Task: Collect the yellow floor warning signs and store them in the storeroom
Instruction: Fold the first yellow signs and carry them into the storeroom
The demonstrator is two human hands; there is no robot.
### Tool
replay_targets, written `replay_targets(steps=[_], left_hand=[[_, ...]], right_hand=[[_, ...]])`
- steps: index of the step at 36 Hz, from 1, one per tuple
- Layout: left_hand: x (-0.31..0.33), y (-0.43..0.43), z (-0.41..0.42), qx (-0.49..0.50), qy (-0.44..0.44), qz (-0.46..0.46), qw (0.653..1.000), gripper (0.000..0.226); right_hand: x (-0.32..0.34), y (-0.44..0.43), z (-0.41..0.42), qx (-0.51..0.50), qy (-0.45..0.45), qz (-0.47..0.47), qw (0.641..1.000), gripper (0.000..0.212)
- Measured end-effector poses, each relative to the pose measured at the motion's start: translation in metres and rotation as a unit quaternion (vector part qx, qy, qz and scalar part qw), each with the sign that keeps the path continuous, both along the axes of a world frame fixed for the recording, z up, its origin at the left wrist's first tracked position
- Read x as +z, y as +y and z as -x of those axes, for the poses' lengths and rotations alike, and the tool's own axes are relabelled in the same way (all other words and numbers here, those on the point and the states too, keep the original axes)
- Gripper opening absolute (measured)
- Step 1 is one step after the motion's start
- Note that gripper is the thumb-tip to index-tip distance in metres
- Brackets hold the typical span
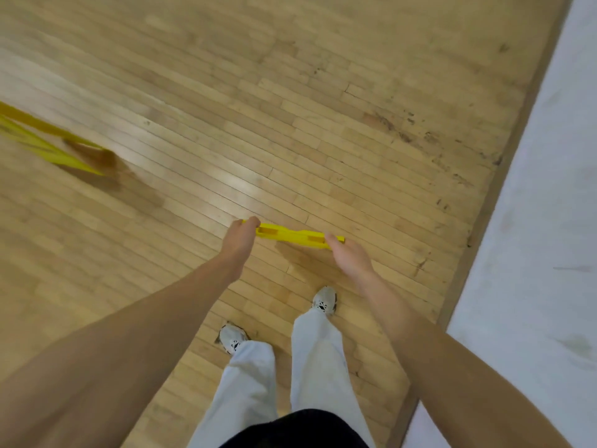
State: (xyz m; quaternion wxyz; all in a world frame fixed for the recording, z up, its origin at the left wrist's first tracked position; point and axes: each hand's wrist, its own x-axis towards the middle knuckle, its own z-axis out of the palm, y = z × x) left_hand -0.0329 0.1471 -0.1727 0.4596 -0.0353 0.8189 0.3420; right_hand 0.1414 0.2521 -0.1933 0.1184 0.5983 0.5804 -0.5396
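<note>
The yellow sign (292, 235) is in front of me, just beyond my feet. I see it from straight above, so only its narrow top edge with two slots shows. My left hand (243, 242) is curled round the left end of that edge. My right hand (350, 258) grips the right end with the thumb lying along the top, and its fingers are hidden on the far side. The panels look drawn close together, though from this angle I cannot tell whether the sign is fully folded or whether its feet have left the floor.

A second yellow sign (48, 142) stands far to the left, blurred and partly cut off by the edge of the view. Its legs are spread open on the wooden floor (290, 108), well apart from me. It has not been picked up.

I judge the task to be at an early stage. One sign is in my grip, at least one more is left to fetch, and no storeroom or door is in sight, so all the carrying and storing remains.

My two pale shoes (324, 300) are near me, below the sign. To the right, a wooden border strip (504, 176) runs from near to far, with a pale grey surface (549, 221) beyond it.
</note>
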Motion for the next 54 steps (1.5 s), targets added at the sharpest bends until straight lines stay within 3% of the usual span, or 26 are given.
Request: replay_targets(steps=[7,11,17,23,37,44,51,54], left_hand=[[0.056,-0.123,0.070,0.055,0.109,-0.019,0.992,0.023],[0.090,-0.193,0.115,0.096,0.173,0.004,0.980,0.030],[0.138,-0.286,0.171,0.145,0.277,0.026,0.950,0.032],[0.175,-0.354,0.228,0.214,0.316,0.010,0.924,0.026],[0.163,-0.416,0.365,0.317,0.328,0.055,0.888,0.026],[0.174,-0.409,0.456,0.302,0.317,0.095,0.894,0.035],[0.166,-0.395,0.520,0.319,0.294,0.103,0.895,0.019],[0.162,-0.398,0.545,0.328,0.287,0.105,0.894,0.024]], right_hand=[[0.052,-0.087,0.099,0.127,0.012,-0.095,0.987,0.058],[0.081,-0.141,0.161,0.157,0.052,-0.141,0.976,0.058],[0.124,-0.213,0.243,0.207,0.102,-0.169,0.958,0.061],[0.159,-0.261,0.310,0.298,0.131,-0.189,0.927,0.063],[0.151,-0.302,0.490,0.339,0.173,-0.124,0.916,0.062],[0.136,-0.289,0.590,0.342,0.175,-0.089,0.919,0.056],[0.133,-0.287,0.672,0.304,0.163,-0.033,0.938,0.058],[0.136,-0.290,0.705,0.315,0.159,-0.023,0.935,0.056]])
